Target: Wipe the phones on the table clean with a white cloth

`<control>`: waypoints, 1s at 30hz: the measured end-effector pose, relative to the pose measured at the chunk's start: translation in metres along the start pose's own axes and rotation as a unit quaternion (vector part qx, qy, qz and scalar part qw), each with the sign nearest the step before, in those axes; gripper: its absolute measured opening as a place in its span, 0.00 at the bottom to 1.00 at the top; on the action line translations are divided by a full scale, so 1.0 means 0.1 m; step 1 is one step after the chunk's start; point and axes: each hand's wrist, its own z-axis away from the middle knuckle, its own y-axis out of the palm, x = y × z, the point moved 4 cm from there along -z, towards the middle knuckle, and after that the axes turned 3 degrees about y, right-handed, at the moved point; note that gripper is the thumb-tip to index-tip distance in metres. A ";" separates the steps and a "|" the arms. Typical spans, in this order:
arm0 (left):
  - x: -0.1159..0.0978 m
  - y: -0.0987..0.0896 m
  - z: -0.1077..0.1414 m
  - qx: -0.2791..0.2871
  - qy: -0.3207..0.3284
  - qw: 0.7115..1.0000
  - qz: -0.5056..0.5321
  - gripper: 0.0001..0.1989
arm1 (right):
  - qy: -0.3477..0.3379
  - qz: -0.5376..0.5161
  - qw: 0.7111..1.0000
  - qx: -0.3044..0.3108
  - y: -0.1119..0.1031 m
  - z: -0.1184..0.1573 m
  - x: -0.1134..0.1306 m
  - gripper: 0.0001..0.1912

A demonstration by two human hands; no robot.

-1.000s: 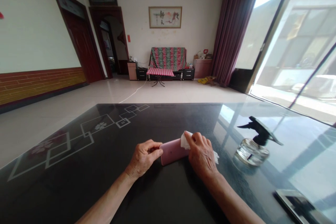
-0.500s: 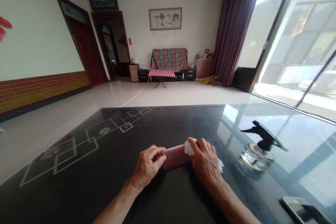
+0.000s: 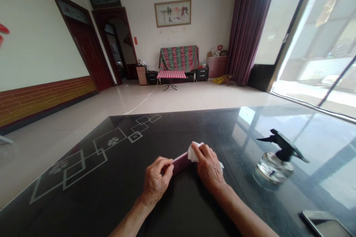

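Observation:
A pink smartphone (image 3: 180, 163) is held tilted over the black table, its edge turned upward. My left hand (image 3: 158, 177) pinches its left end between thumb and fingers. My right hand (image 3: 209, 164) is closed on a white tissue (image 3: 192, 153), which is pressed around the phone's right end. Part of the tissue sticks out beyond the right side of that hand. My right fingers and the tissue hide the phone's right end.
On the right stands a clear spray bottle (image 3: 275, 166) with a black trigger head. A second phone (image 3: 325, 223) lies near the lower right corner. The glossy black table (image 3: 133, 207) has a grey square pattern on its left; its far edge borders the tiled floor.
The phone has tipped so that its edge faces up and less of its back shows. My right hand and the tissue have shifted left along it. The camera view has turned slightly.

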 end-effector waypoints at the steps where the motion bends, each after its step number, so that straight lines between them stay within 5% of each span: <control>1: 0.01 0.00 0.01 -0.008 0.000 1.000 -0.004 0.05 | 0.002 0.000 1.000 0.005 0.02 -0.03 0.02 0.28; 17: 0.15 0.05 0.08 0.013 -0.037 0.999 -0.003 0.06 | 0.017 -0.044 0.999 -0.005 0.11 -0.06 0.09 0.27; 25: 0.17 0.04 0.06 0.042 -0.091 0.995 0.022 0.06 | -0.044 -0.080 0.996 0.003 0.09 0.07 0.44 0.20; 30: 0.24 0.03 0.06 0.033 -0.142 0.989 0.033 0.08 | 0.029 -0.021 0.999 0.008 0.08 -0.07 0.21 0.19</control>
